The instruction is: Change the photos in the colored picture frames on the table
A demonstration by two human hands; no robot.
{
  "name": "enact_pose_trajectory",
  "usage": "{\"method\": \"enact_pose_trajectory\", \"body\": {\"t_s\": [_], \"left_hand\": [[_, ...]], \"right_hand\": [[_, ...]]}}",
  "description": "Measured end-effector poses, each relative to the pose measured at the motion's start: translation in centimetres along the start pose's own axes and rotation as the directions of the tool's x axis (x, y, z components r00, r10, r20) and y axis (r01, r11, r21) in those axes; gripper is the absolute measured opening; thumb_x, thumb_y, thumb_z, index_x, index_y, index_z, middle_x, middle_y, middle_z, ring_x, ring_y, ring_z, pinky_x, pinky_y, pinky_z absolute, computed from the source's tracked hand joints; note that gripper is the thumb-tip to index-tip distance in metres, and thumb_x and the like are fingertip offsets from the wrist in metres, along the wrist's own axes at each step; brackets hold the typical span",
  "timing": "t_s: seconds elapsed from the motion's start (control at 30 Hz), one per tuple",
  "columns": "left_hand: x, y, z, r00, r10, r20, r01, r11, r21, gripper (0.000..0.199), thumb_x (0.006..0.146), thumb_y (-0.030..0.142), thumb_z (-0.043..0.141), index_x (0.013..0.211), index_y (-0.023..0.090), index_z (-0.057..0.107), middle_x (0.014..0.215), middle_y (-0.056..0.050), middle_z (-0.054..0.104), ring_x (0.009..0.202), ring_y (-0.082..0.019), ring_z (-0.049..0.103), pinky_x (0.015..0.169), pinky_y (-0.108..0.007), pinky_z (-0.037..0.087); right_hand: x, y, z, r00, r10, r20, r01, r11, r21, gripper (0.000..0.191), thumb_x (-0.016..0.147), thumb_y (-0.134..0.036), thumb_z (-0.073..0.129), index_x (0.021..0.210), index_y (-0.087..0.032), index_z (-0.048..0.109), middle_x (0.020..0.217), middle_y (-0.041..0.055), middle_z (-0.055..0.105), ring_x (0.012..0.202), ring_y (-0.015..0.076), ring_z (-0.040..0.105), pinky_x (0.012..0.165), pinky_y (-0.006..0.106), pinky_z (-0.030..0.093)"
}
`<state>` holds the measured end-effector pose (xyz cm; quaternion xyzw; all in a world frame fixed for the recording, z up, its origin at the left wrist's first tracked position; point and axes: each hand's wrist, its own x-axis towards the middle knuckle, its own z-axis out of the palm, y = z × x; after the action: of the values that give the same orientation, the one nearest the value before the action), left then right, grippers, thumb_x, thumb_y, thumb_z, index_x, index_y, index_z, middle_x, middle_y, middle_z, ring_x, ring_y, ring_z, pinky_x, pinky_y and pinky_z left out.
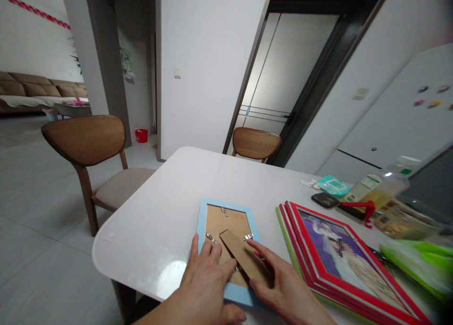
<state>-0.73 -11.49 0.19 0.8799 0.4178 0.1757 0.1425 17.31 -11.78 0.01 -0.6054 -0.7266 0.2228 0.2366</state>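
A light blue picture frame [202,221] lies face down on the table, its brown backboard [231,217] and several small metal clips showing. From the backboard a brown stand [244,256] sticks up at a slant. My left hand [207,277] rests spread over the frame's left side, fingers on the backboard and thumb reaching toward the stand's lower edge. Curled around the stand's near end is my right hand [279,277], thumb on one side, with its index fingertip beside the right-hand metal clip [248,237]. My palms hide the frame's near left part.
A stack of picture frames, a red one [293,216] on top, lies to the right on the white table [159,221]. Beyond it are a black object [324,200], a teal packet [332,185], a clear bottle [375,188] and a green bag [421,259]. Wooden chairs [88,138] stand around.
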Motion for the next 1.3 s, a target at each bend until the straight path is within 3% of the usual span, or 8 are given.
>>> {"method": "enact_pose_trajectory", "body": {"t_s": [0.13, 0.3, 0.43, 0.57, 0.7, 0.87, 1.2, 1.3], "left_hand": [[0.6, 0.4, 0.8, 1.0, 0.007, -0.007, -0.007, 0.999, -0.037, 0.065, 0.051, 0.045, 0.072, 0.108, 0.03, 0.046, 0.11, -0.005, 0.043, 0.105, -0.031, 0.035, 0.094, -0.057, 0.012], [0.0, -0.2, 0.3, 1.0, -0.018, 0.007, 0.018, 0.992, -0.122, 0.032, 0.058, 0.031, 0.07, 0.086, 0.026, 0.055, 0.1, 0.0, 0.046, 0.098, -0.025, 0.04, 0.095, -0.049, 0.019], [-1.0, -1.4, -0.3, 0.999, -0.035, -0.002, 0.034, 0.986, -0.161, 0.041, 0.059, 0.02, 0.067, 0.095, 0.02, 0.049, 0.106, -0.003, 0.046, 0.1, -0.021, 0.04, 0.097, -0.04, 0.022], [-1.8, -2.6, -0.2, 1.0, -0.005, 0.022, 0.009, 0.985, -0.169, 0.022, 0.062, 0.017, 0.064, 0.078, 0.019, 0.05, 0.113, -0.003, 0.046, 0.107, -0.02, 0.039, 0.1, -0.038, 0.018], [-2.1, -3.1, -0.1, 0.999, 0.005, 0.038, 0.003, 0.981, -0.193, 0.02, 0.064, 0.018, 0.062, 0.078, 0.019, 0.048, 0.116, -0.004, 0.046, 0.11, -0.019, 0.038, 0.101, -0.039, 0.017], [-2.2, -2.9, -0.3, 1.0, -0.004, 0.029, 0.009, 0.983, -0.186, 0.022, 0.064, 0.019, 0.064, 0.078, 0.018, 0.047, 0.119, -0.004, 0.045, 0.112, -0.018, 0.038, 0.102, -0.037, 0.017], [-2.5, -3.0, -0.2, 1.0, 0.001, 0.016, 0.002, 0.984, -0.176, 0.021, 0.065, 0.02, 0.061, 0.08, 0.018, 0.048, 0.119, -0.005, 0.045, 0.114, -0.019, 0.036, 0.102, -0.038, 0.017], [-2.5, -3.1, -0.2, 1.0, 0.003, 0.002, -0.003, 0.983, -0.183, 0.02, 0.064, 0.02, 0.062, 0.079, 0.019, 0.048, 0.117, -0.005, 0.047, 0.112, -0.019, 0.037, 0.101, -0.037, 0.018]], "right_hand": [[0.0, -0.1, 0.0, 1.0, -0.022, -0.006, 0.022, 1.0, -0.009, 0.057, 0.06, -0.016, 0.047, 0.117, -0.016, 0.042, 0.119, 0.0095, 0.049, 0.108, 0.0185, 0.046, 0.094, 0.036, 0.033], [-0.5, 0.3, 0.1, 0.996, -0.09, 0.015, 0.09, 0.994, -0.053, 0.051, 0.062, -0.013, 0.049, 0.112, -0.021, 0.047, 0.112, 0.0078, 0.051, 0.104, 0.0187, 0.047, 0.09, 0.037, 0.036], [-0.4, 0.1, 0.7, 0.961, -0.274, -0.018, 0.261, 0.932, -0.252, 0.027, 0.069, -0.017, 0.051, 0.091, -0.029, 0.06, 0.11, 0.0059, 0.052, 0.101, 0.0225, 0.046, 0.081, 0.042, 0.038], [0.4, -1.2, 1.5, 0.924, -0.381, 0.046, 0.376, 0.874, -0.308, 0.016, 0.074, -0.022, 0.052, 0.079, -0.032, 0.063, 0.089, 0.0012, 0.059, 0.083, 0.0176, 0.051, 0.072, 0.036, 0.038], [0.6, -1.9, 1.9, 0.912, -0.406, 0.062, 0.408, 0.879, -0.247, 0.018, 0.075, -0.019, 0.05, 0.078, -0.029, 0.064, 0.085, 0.0006, 0.058, 0.081, 0.0155, 0.049, 0.07, 0.031, 0.038], [0.1, -1.9, 1.6, 0.899, -0.419, 0.127, 0.436, 0.886, -0.16, 0.025, 0.073, -0.011, 0.045, 0.084, -0.027, 0.061, 0.093, 0.0018, 0.054, 0.088, 0.0167, 0.045, 0.075, 0.032, 0.037], [-0.2, -2.5, 2.0, 0.905, -0.403, 0.137, 0.425, 0.879, -0.219, 0.029, 0.061, -0.003, 0.041, 0.075, -0.024, 0.056, 0.082, 0.0004, 0.051, 0.081, 0.0158, 0.045, 0.07, 0.031, 0.036], [-0.2, -2.2, 1.9, 0.901, -0.414, 0.13, 0.433, 0.88, -0.196, 0.026, 0.066, -0.006, 0.041, 0.076, -0.024, 0.057, 0.081, 0.0004, 0.052, 0.081, 0.0157, 0.047, 0.071, 0.03, 0.037]]}}
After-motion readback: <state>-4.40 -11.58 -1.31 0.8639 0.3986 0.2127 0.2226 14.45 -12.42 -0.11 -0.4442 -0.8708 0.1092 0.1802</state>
